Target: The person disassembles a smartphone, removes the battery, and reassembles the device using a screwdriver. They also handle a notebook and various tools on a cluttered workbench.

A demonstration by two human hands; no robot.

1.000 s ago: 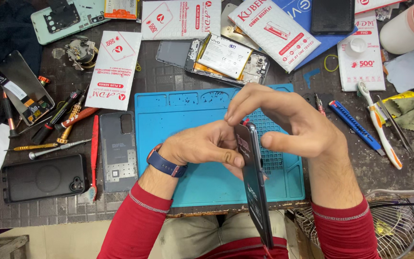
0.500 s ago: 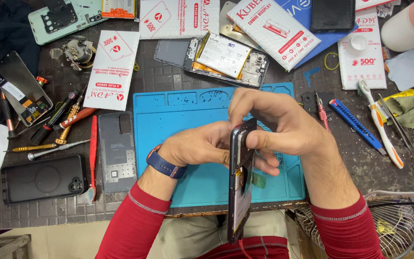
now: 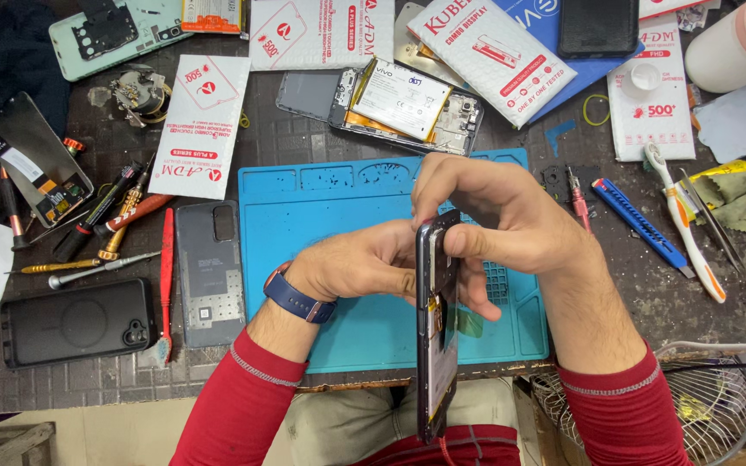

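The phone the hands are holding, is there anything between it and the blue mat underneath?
Nothing visible. Both the left hand and the right hand grip the phone edge-on above the blue mat. The mat's bare area below looks free; the grey back cover lies off its left edge.

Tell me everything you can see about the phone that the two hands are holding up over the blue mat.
The phone is a slim dark slab held on edge, its length running from the fingers toward the person's lap. Its open side shows inner parts: dark boards, a yellow patch and a pale panel lower down. The left hand grips its top end from one side, the right hand from the other, fingers curled over the upper edge. It hangs above the blue mat, not resting on it.
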